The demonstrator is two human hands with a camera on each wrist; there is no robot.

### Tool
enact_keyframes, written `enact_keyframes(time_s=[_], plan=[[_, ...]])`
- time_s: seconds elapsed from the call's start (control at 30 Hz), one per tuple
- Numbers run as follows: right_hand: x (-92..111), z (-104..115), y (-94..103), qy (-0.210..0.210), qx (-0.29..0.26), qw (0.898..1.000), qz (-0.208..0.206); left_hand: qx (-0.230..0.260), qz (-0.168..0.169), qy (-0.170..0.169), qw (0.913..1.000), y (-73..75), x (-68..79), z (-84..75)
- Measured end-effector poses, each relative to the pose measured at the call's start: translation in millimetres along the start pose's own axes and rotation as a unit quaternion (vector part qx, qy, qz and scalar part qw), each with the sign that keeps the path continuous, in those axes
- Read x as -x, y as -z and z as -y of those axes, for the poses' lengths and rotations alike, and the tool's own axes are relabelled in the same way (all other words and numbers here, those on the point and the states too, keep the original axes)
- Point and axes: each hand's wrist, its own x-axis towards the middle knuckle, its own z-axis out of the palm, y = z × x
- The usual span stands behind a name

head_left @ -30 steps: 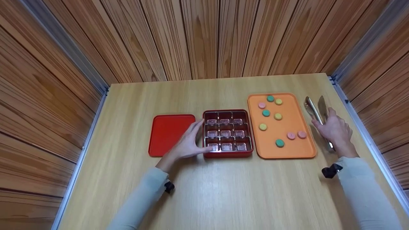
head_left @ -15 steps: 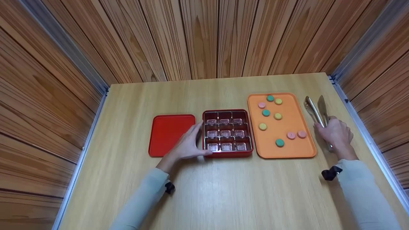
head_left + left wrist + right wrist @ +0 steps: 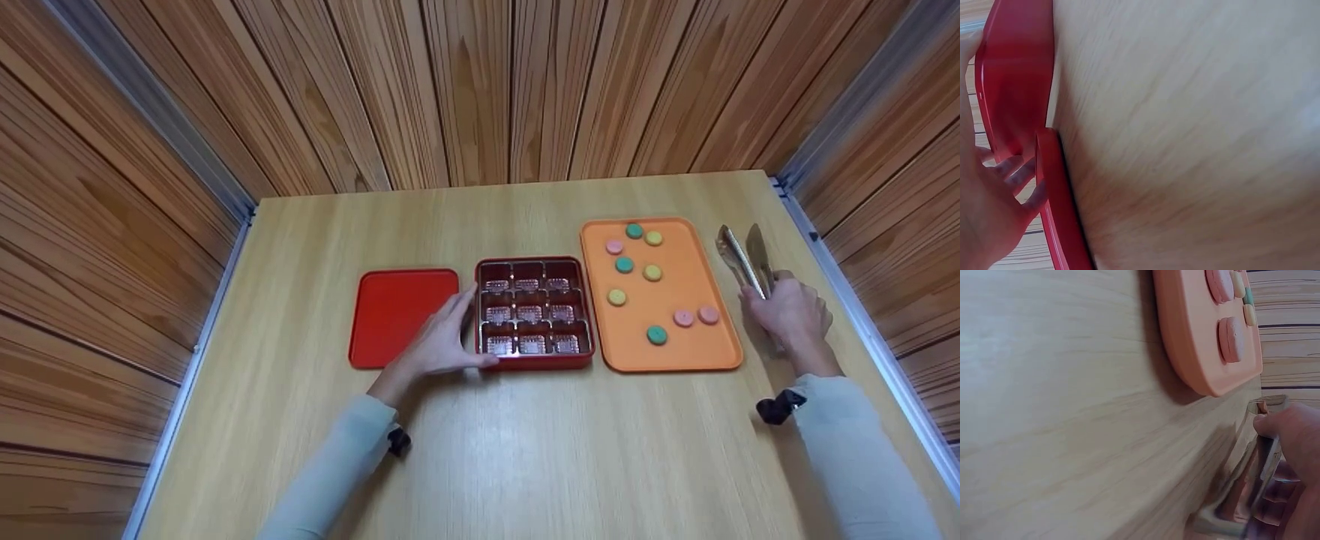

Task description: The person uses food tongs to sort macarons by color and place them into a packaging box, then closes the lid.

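While L hand (image 3: 435, 345) lies spread, unclenched, at L side of sq. red box (image 3: 546, 364), R hand (image 3: 793, 315) grips metal tongs (image 3: 742, 260).
Tongs R of smooth orange rounded-rect. tray (image 3: 637, 361); tabletop (image 3: 555, 450) woodgrain.

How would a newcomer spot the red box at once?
On the wooden table, find the orange tray on the right and the shallow red lid on the left. The red box sits between them, with the left hand at its left side. Unlike either neighbour, it is deep-walled and divided into nine compartments, three by three.
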Motion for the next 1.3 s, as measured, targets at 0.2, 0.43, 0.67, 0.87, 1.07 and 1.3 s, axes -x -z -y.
enact_keyframes(time_s=[0.2,0.43,0.67,0.87,1.07,1.3], plan=[[-1,0,4.1,-0.013,-0.004,1.0,0.026,0.004,0.0,0.009,1.0,-1.1,0.3,-0.6],[-1,-3,7.5,-0.019,0.004,0.999,0.037,0.0,-0.003,0.002,1.0,-1.3,1.0,-0.5],[-1,0,14.8,-0.008,0.003,1.0,0.023,0.003,-0.003,0.001,1.0,-2.0,1.1,0.5],[-1,3,29.1,0.027,0.014,1.0,0.002,0.004,-0.001,0.006,1.0,-3.0,0.6,0.2],[-4,10,40.3,0.064,0.021,0.998,-0.016,0.003,0.0,0.009,1.0,-3.0,1.5,0.3],[-7,19,43.0,0.088,0.059,0.994,-0.007,0.001,-0.001,0.012,0.9999,-1.9,2.2,0.5]])
